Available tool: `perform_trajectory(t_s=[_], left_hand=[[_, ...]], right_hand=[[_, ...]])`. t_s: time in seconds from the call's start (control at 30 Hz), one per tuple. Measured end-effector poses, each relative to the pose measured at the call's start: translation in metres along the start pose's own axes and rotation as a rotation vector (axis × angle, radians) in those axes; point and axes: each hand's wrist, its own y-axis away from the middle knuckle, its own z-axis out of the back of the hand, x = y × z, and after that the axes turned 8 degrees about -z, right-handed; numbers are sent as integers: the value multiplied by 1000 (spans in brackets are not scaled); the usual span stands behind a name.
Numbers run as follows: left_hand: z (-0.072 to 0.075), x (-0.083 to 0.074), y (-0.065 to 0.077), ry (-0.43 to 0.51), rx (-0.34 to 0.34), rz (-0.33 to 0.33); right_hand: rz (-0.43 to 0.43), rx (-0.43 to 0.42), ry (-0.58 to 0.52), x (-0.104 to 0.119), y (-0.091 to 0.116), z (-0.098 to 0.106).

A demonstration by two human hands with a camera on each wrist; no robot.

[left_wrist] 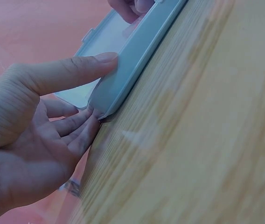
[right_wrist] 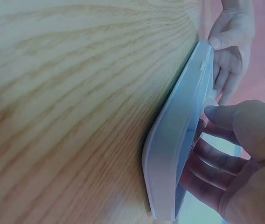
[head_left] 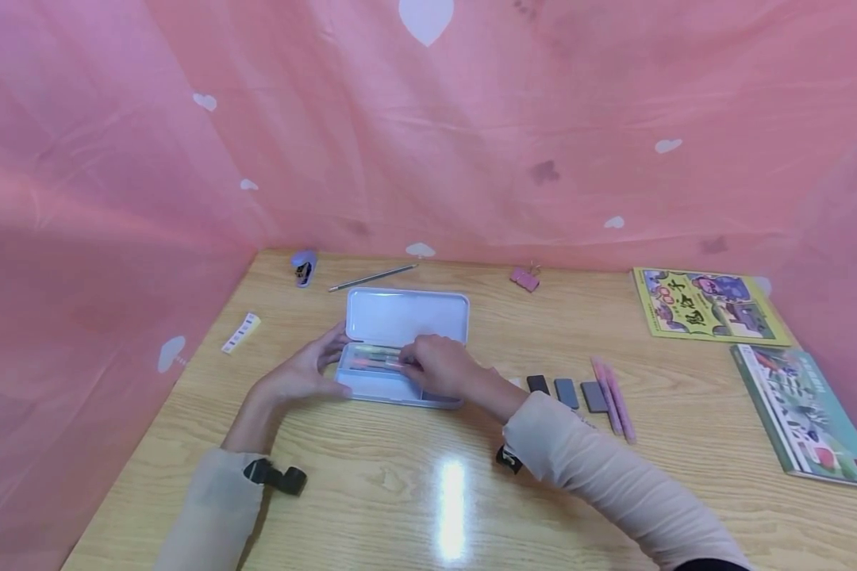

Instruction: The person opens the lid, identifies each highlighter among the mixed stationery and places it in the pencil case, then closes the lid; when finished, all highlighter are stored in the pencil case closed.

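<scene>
A white pencil case lies on the table with its lid raised toward the back. My left hand grips its left end; in the left wrist view the thumb lies on the front wall and the fingers bend round the corner. Several slim pens lie in the rear part of the case. My right hand reaches inside with curled fingers, pinching the right end of a pen. In the right wrist view, its thumb and fingers partly hide what they hold.
Dark and grey erasers and two pink pens lie to the right. Two books are at the far right. Behind are a pencil, a purple stapler and a pink binder clip. A paper strip lies left.
</scene>
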Motion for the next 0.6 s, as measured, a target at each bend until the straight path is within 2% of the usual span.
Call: perform_trajectory(t_s=[0.17,0.33,0.47,0.6], left_hand=[[0,-2,0,-15,-5,9],[0,0,-1,-4,-8,-9],[-1,1,-1,-8,1,-28],[-2,0,0,-5,-4,-19]], right_hand=[[-9,7,2,0,0,1],[-11,-53,36,-2,5,12],[-59,-113,48,-15,24,38],[-136,-193,65,-42,54,64]])
